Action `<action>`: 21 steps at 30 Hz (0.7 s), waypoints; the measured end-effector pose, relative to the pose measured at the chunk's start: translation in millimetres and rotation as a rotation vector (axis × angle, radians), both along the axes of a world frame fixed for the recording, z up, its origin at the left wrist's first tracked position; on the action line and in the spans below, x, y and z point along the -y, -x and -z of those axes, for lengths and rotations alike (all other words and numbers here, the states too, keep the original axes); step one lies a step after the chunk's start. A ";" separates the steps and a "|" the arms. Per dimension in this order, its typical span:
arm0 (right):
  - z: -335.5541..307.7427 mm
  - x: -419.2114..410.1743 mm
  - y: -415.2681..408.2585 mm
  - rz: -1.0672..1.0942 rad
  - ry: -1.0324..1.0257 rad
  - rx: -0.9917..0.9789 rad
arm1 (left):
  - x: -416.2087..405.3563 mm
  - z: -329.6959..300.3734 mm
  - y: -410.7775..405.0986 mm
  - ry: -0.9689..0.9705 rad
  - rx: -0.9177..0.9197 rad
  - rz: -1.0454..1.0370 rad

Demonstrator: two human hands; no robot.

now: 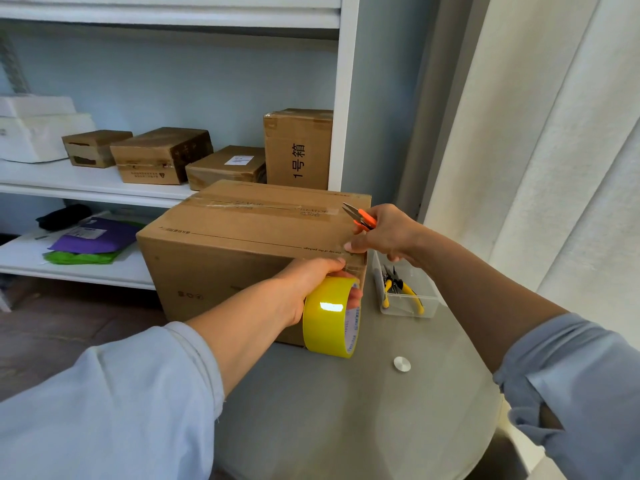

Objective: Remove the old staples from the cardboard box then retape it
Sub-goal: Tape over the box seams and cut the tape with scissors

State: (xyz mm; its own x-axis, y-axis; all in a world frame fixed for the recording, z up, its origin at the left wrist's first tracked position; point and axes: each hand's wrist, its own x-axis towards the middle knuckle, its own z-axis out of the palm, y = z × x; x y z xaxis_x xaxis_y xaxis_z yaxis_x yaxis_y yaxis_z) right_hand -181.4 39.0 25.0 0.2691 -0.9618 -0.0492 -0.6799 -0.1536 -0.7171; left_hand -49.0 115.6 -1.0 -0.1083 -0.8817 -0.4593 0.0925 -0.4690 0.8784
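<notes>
One brown cardboard box (242,244) sits on the grey round table (363,410) before me, flaps closed, clear tape along its top seam. Four smaller cardboard boxes (161,155) stand on the white shelf (86,185) behind. My left hand (311,285) grips one yellow roll of packing tape (330,317) against the box's near corner. My right hand (384,233) holds one pair of orange-handled thread snips (360,216), fingertip pressing the top edge. A clear plastic tray (408,306) contains yellow-handled pliers (398,289).
</notes>
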 end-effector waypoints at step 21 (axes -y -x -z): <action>-0.9 11.2 -9.3 0.053 -0.174 -0.044 | 8.8 8.6 -2.3 -0.009 -0.018 -0.008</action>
State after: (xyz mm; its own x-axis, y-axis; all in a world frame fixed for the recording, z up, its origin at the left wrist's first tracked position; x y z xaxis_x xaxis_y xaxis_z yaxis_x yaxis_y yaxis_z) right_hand -172.1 27.7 25.9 0.2125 -0.9506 -0.2262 -0.7151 0.0065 -0.6989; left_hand -46.7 106.8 -9.6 -0.1094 -0.8786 -0.4648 0.1123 -0.4756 0.8725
